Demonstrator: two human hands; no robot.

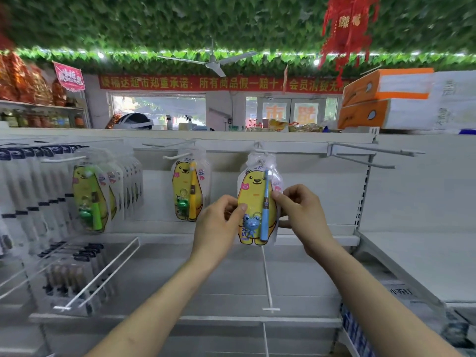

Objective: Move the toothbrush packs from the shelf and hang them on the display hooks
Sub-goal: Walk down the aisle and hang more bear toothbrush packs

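Head view: both hands are on the clear plastic pack with yellow bear card and blue toothbrush [257, 202], directly under the white wire hook [260, 150]. The left hand [219, 228] pinches one edge and the right hand [301, 210] the other. The pack's top reaches the hook, but the blur hides whether it's threaded on. Left of the hook hangs a yellow-brush pack [186, 186].

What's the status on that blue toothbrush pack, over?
Left grip and right grip pinching blue toothbrush pack by its side edges. Pack top up at hook, seating unclear. Nothing blocking.
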